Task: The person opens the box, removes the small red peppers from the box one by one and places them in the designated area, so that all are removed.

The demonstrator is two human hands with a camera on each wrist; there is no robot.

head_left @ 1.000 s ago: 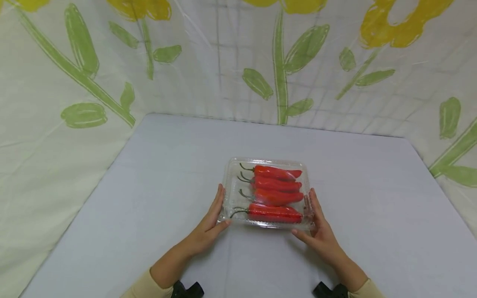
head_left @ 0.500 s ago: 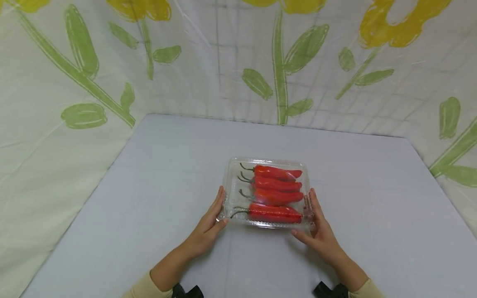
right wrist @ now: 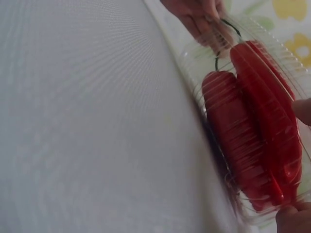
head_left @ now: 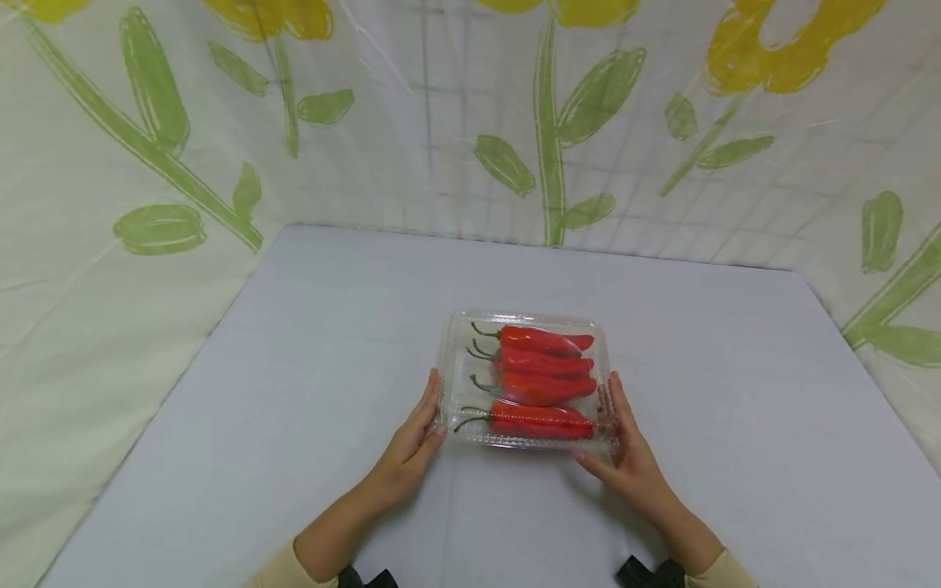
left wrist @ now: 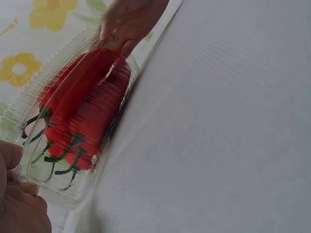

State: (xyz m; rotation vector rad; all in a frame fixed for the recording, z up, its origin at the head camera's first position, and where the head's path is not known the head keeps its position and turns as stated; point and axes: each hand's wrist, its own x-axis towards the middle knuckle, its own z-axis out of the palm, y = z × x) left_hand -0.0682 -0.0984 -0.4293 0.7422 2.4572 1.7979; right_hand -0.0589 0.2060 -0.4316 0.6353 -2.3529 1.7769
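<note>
A clear plastic clamshell box (head_left: 456, 347) with a ribbed rim sits at the middle of the table, lid down. Inside lie several long red peppers (head_left: 544, 389) side by side, their green stems pointing left. My left hand (head_left: 403, 461) holds the box's near left corner, thumb at the front edge and fingers along the side; in the left wrist view, its fingertips (left wrist: 28, 188) pinch the rim. On the opposite side, my right hand (head_left: 634, 465) grips the near right corner. The right wrist view has its thumb (right wrist: 303, 110) against the lid and another finger lower down.
A white cloth covers the table (head_left: 331, 327). Behind and beside it hangs a pale curtain (head_left: 382, 163) printed with yellow flowers and green leaves. Black straps (head_left: 654, 574) show at both wrists, by the beige sleeves (head_left: 287, 567).
My left thumb has slid slightly up and back along the box's front left corner. The box and my right hand stay almost in place.
</note>
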